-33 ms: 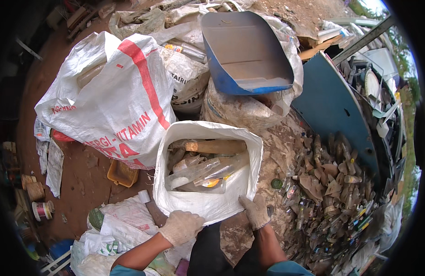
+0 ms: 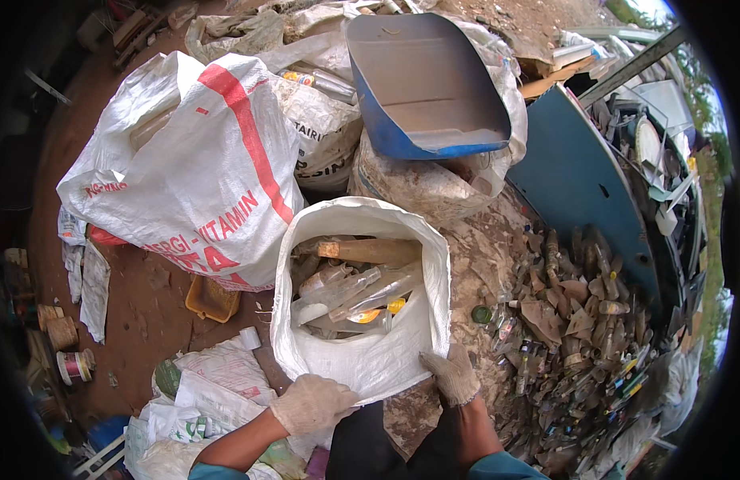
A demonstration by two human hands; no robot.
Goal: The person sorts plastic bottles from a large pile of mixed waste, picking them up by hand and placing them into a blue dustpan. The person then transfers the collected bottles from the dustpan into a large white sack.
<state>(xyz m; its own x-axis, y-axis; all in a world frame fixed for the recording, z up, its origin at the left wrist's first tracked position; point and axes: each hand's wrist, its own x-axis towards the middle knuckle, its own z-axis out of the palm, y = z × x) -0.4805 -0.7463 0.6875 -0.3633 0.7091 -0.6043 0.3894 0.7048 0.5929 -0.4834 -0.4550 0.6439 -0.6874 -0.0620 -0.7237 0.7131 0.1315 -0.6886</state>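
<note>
At the near rim of the white woven sack (image 2: 362, 352), your gloved left hand (image 2: 312, 402) and right hand (image 2: 452, 374) each clench its edge; plastic bottles (image 2: 350, 292) fill it, unchanged.

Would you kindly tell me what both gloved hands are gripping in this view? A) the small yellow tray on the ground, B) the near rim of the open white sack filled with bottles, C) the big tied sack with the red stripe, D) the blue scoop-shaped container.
B: the left hand and the right hand each clutch the near rim of the open white sack, which holds bottles.
</note>
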